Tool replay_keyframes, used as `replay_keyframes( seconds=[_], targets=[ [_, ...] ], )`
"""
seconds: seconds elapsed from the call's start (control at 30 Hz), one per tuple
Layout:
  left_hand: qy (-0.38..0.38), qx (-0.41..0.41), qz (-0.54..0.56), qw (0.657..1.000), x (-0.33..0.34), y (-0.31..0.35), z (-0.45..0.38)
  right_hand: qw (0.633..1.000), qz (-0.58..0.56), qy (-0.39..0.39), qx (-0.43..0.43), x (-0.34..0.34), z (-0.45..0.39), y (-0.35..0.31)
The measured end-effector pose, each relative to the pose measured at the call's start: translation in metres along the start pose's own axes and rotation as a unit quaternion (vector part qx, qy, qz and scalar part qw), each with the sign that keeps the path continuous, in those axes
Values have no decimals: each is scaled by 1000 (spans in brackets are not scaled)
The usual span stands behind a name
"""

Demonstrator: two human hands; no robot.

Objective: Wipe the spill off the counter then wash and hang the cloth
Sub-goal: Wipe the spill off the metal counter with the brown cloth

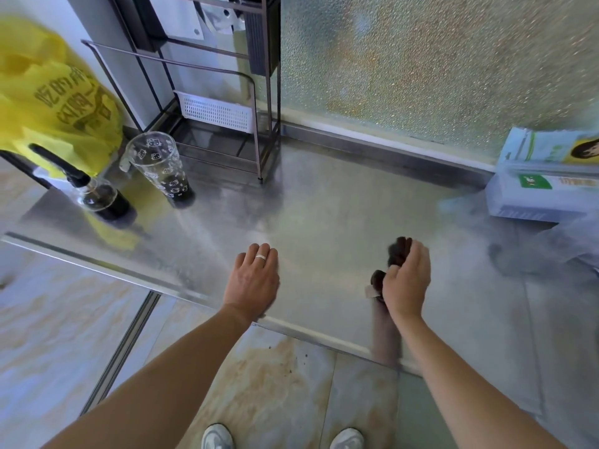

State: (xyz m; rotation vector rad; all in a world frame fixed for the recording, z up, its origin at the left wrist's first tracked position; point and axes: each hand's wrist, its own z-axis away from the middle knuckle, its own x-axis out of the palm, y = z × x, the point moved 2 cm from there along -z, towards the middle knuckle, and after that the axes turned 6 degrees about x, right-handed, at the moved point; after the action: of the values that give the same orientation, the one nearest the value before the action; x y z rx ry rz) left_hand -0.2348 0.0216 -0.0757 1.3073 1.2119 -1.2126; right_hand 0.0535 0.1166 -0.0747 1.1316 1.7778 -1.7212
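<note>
While the cloth is held up off the steel, worth reading across from the far left: yellow plastic bag [48, 92] slumped against the wall, printed side out, clear of the working area. Just right of it, dark bottle [103, 202] with a black pour spout, and beside that a tall printed glass [162, 170] with dark liquid low in its base; both standing upright near the back-left corner, likely the source of whatever spilled, though no clear puddle can be made out on the blurred, reflective counter [324, 205]. Behind them, metal rack [207, 124] with a white slotted basket [215, 112] on its lower shelf, pushed back against frosted glass, a possible place to hang things later. Then left hand [254, 280], ringed, fingers straight and relaxed, resting flat near the counter's front edge, gripping nothing, seemingly bracing the body. Further right, right hand [406, 283], fingers curled round a bunched dark brown cloth [397, 254], one end poking above the knuckles and another below the thumb, a small tag showing there; held just above the surface, probably gathered up for another pass or for carrying off to wash. Hard to judge whether wiping is finished. At the far right, stacked pale blue boxes [547, 179] against the window ledge, well apart from both hands. No sink in view.
</note>
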Motion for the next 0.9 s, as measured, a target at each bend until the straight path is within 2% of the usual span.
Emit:
replay_keyframes(
  seconds=[0.1, 0.33, 0.53, 0.77, 0.9],
  targets=[
    [11, -3, 9, 1000, 2, -1, 0, 997, 28, -33, -66, 17, -2, -17],
    [44, -8, 28, 999, 4, -1, -1, 986, 36, -87, -134, 56, -3, -46],
    [20, -2, 24, 1000, 4, -1, -1, 973, 26, -144, -178, 61, 6, -57],
    [6, -8, 22, 1000, -1, 1, 0, 927, -4, -250, -278, 61, 59, -81],
    [4, -7, 20, 1000, -1, 1, 0, 895, -19, -324, -304, 47, 78, -84]
  ],
)
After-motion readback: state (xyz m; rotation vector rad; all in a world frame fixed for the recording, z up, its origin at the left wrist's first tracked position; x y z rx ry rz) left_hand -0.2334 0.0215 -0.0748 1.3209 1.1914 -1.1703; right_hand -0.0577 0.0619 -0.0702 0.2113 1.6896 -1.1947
